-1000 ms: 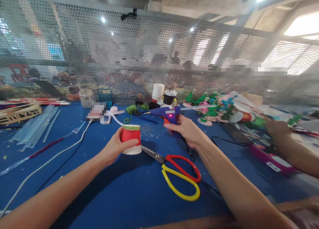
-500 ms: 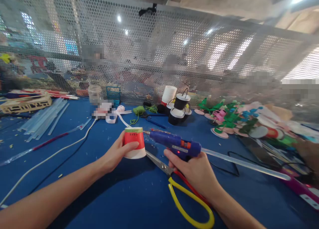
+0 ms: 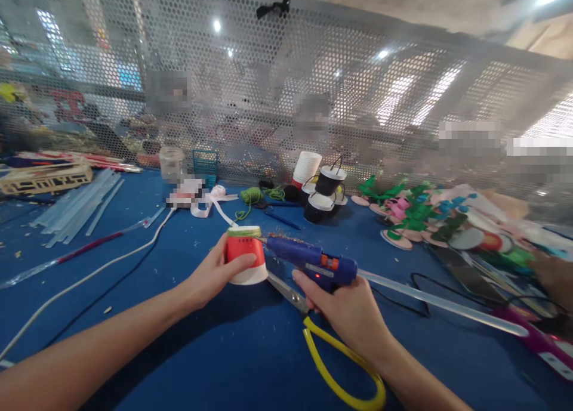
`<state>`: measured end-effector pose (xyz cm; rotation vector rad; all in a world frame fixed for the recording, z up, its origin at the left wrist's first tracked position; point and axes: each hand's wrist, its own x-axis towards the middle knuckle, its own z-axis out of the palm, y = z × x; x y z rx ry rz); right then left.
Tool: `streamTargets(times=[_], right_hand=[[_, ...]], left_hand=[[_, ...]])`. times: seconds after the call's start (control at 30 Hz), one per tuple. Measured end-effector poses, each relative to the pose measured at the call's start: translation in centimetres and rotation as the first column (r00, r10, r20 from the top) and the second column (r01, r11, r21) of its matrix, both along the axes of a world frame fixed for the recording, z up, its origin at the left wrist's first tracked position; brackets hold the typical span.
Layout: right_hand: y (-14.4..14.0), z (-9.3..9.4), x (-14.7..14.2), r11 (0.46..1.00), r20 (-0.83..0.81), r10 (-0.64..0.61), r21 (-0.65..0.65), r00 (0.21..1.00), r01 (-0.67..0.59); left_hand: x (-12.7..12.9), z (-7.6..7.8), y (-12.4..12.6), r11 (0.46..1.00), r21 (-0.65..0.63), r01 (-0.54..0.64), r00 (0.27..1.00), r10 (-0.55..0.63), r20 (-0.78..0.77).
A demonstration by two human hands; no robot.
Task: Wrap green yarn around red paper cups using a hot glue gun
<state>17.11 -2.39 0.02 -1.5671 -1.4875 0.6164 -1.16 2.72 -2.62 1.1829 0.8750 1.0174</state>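
Observation:
My left hand [image 3: 213, 272] grips an upside-down red paper cup [image 3: 245, 255] with a green band near its top, standing on the blue table [image 3: 188, 351]. My right hand [image 3: 347, 311] holds a blue glue gun [image 3: 313, 262] with a clear glue stick [image 3: 439, 303] trailing out of its back. The gun's nozzle touches the cup's upper right edge. A red light glows on the gun's body.
Scissors with yellow and red handles [image 3: 340, 363] lie under my right hand. Black and white small cups [image 3: 322, 191] stand behind, green cord [image 3: 250, 195] beside them. Clear glue sticks [image 3: 76, 205] lie at far left, coloured craft pieces [image 3: 430, 217] at right. A perforated metal screen [image 3: 286, 89] backs the table.
My right hand swung the glue gun from pointing away at the back to pointing left, then brought its nozzle against the cup. The left hand kept hold of the cup.

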Motion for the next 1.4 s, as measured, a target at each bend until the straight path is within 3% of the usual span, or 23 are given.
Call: streamTargets(times=[0.27,0.5,0.67,1.0,1.13,1.27,1.4], right_hand=[[0.3,-0.4,0.8,0.985,0.11,0.073,0.147,0.991,-0.089],[0.1,-0.1,1.0,0.969,0.146,0.143,0.179,0.979,-0.168],[0.2,-0.6,0.5,0.987,0.074,0.086,0.126,0.994,-0.095],[0.1,0.2,0.8,0.981,0.097,0.137,0.125,0.986,-0.148],[-0.1,0.1,0.3,0.993,0.037,0.095,0.068,0.995,-0.098],[-0.3,0.0,0.1,0.999,-0.021,0.037,0.011,0.999,-0.037],[-0.3,0.0,0.2,0.998,-0.106,0.065,-0.015,0.992,-0.067]], left_hand=[[-0.1,-0.4,0.1,0.999,0.044,0.022,1.0,-0.021,-0.018],[0.0,-0.3,-0.1,0.999,0.03,0.028,1.0,-0.028,0.002],[0.1,-0.1,-0.2,1.0,-0.001,0.021,1.0,-0.021,0.021],[0.2,-0.1,-0.5,0.998,-0.049,0.05,0.998,-0.048,0.032],[0.2,0.0,-0.6,0.996,-0.062,0.069,0.997,-0.066,0.035],[0.3,0.4,-0.8,0.99,-0.118,0.077,0.991,-0.062,0.121],[0.5,1.0,-1.0,0.98,-0.187,0.065,0.981,-0.029,0.19]])
